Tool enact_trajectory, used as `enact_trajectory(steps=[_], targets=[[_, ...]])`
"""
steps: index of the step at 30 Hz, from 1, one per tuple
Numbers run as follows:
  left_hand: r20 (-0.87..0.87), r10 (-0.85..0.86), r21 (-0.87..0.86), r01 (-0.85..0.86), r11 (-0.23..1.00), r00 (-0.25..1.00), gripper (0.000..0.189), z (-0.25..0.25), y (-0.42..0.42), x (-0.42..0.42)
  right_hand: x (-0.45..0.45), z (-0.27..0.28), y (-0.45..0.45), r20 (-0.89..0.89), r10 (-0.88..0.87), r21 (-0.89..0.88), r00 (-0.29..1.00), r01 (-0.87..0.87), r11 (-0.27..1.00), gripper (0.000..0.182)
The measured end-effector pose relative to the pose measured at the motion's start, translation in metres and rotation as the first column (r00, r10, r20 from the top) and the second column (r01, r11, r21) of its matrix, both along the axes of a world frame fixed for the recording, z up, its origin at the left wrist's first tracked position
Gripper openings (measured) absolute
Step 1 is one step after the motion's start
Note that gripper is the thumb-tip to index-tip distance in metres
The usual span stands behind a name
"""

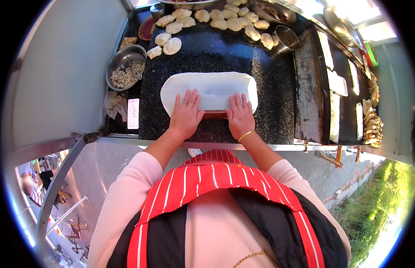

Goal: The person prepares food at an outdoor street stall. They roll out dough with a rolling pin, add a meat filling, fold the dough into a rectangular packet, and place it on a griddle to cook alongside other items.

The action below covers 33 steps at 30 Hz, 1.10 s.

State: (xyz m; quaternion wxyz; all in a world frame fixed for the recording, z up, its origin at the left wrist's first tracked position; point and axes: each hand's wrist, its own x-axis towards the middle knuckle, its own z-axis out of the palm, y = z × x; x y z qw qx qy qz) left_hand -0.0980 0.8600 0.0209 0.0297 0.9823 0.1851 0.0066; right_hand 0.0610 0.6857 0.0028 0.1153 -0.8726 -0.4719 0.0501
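Note:
A wide sheet of rolled-out white dough (207, 87) with rounded ends lies on the black speckled stone worktop (207, 62). My left hand (186, 114) rests palm down over its near edge, fingers stretched out onto the dough. My right hand (241, 114), with a gold bangle at the wrist, lies flat the same way farther right. Between the two hands a reddish-brown strip (215, 114) shows along the dough's near edge. Whether it is a rolling pin under my palms or a reflection, I cannot tell.
Several dough pieces (234, 23) line the back. A steel bowl of chopped filling (125, 68) and a lit phone (133, 114) are at left. To the right, a griddle (348, 100) carries flat dough strips beside stacked browned pieces (373, 127). A metal cup (287, 37) stands back right.

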Motion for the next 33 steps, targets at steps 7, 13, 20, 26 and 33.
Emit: enact_trajectory(steps=[7, 13, 20, 26, 33], targets=[[0.216, -0.069, -0.341, 0.142, 0.930, 0.974, 0.042, 0.010, 0.000, -0.051, -0.024, 0.034, -0.023, -0.291, 0.089, 0.025, 0.952, -0.086, 0.996, 0.049], [0.151, 0.195, -0.055, -0.189, 0.980, 0.969, 0.056, 0.004, 0.026, -0.046, -0.033, -0.002, 0.023, -0.096, 0.047, 0.209, 0.994, -0.026, 0.978, 0.052], [0.083, 0.296, 0.140, -0.306, 0.942, 0.951, 0.069, -0.004, 0.109, 0.047, 0.033, -0.013, 0.130, -0.020, -0.204, 0.208, 0.979, 0.204, 0.956, 0.058], [-0.082, 0.272, 0.113, -0.262, 0.958, 0.959, 0.066, 0.004, 0.097, 0.032, 0.024, -0.019, 0.105, -0.030, -0.101, 0.012, 0.994, 0.101, 0.995, 0.057], [0.126, 0.306, 0.113, -0.320, 0.940, 0.944, 0.065, 0.004, 0.156, 0.100, 0.092, -0.008, 0.178, 0.060, -0.196, 0.187, 0.979, 0.182, 0.966, 0.057]])
